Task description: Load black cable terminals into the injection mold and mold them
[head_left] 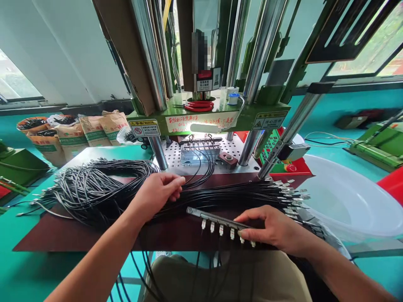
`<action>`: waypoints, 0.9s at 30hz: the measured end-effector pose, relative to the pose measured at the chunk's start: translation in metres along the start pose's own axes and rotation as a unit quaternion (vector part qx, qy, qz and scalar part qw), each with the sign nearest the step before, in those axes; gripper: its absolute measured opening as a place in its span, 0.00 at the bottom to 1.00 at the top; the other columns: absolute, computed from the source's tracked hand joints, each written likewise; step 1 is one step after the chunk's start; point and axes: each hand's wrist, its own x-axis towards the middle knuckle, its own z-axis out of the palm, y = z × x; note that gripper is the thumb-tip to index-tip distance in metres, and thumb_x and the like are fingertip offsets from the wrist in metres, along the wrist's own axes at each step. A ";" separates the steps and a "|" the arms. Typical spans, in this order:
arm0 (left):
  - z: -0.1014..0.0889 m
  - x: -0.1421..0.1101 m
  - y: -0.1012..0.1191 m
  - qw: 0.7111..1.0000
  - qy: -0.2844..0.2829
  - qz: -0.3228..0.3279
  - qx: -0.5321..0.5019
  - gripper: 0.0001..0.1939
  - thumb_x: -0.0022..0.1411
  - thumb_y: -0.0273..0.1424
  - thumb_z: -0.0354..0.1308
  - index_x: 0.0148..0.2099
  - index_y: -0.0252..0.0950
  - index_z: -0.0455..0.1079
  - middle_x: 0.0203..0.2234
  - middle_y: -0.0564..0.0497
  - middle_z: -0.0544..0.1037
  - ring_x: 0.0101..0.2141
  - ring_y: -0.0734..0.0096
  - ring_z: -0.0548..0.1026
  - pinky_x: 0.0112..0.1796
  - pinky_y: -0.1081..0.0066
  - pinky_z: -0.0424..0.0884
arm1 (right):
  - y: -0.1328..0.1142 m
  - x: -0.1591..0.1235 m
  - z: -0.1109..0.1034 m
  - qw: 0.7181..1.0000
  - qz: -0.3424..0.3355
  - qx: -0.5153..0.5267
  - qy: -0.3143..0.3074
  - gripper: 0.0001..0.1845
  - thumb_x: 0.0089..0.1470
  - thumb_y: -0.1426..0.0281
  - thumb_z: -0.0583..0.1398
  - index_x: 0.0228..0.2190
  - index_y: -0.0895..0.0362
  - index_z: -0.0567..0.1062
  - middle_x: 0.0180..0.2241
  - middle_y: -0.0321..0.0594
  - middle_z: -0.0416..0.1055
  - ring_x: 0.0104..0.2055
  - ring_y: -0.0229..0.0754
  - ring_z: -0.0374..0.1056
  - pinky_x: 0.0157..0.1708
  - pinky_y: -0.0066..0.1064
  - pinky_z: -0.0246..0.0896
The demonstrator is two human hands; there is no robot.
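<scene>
Above the bundle of black cables [220, 195], my left hand [162, 191] has its thumb and fingers pinched together. Whatever it may grip is too small or hidden to make out. My right hand [270, 228] grips the right part of a narrow metal bar fixture [210, 216] near the front of the brown board. Several small metal connectors [221, 230] stick out along the bar's near side. In the press, a clear mold block [200, 154] sits on the perforated plate [170, 157], with black cables running out of it towards my left hand.
A looped heap of black cables [94, 184] lies to the left on the brown board [63, 235]. Steel press columns [157, 153] rise behind. Red-handled pliers [199, 106] rest on the green crossbeam. To the right are a red control box [299, 165] and a white tub [349, 193].
</scene>
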 end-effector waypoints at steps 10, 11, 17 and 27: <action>0.054 0.128 -0.010 0.953 -0.083 -0.164 -0.243 0.20 0.40 0.36 0.72 0.32 0.31 0.69 0.20 0.50 0.74 0.24 0.69 0.72 0.27 0.72 0.65 | -0.015 0.011 0.005 0.961 -0.109 -0.254 0.033 0.11 0.58 0.64 0.58 0.38 0.52 0.78 0.37 0.39 0.66 0.42 0.41 0.64 0.42 0.32 0.58; 0.059 0.136 -0.011 0.938 -0.106 -0.182 -0.275 0.18 0.44 0.36 0.70 0.32 0.31 0.69 0.21 0.49 0.74 0.23 0.69 0.72 0.27 0.72 0.66 | -0.014 0.012 0.003 0.960 -0.106 -0.257 0.031 0.10 0.57 0.65 0.59 0.37 0.53 0.78 0.37 0.39 0.67 0.41 0.42 0.64 0.42 0.32 0.58; 0.065 0.168 -0.018 0.873 -0.194 -0.212 -0.394 0.09 0.60 0.31 0.58 0.34 0.28 0.68 0.25 0.45 0.76 0.27 0.68 0.77 0.35 0.67 0.73 | -0.046 0.081 -0.032 0.980 -0.141 -0.056 0.126 0.11 0.52 0.64 0.62 0.37 0.54 0.79 0.31 0.37 0.72 0.32 0.40 0.66 0.36 0.32 0.62; 0.079 0.175 -0.042 0.831 -0.187 -0.181 -0.491 0.04 0.61 0.20 0.53 0.36 0.29 0.69 0.27 0.45 0.78 0.28 0.70 0.77 0.38 0.67 0.73 | -0.101 0.271 -0.040 0.821 -0.141 0.419 0.361 0.09 0.56 0.64 0.57 0.33 0.57 0.72 0.22 0.31 0.68 0.20 0.31 0.61 0.21 0.24 0.59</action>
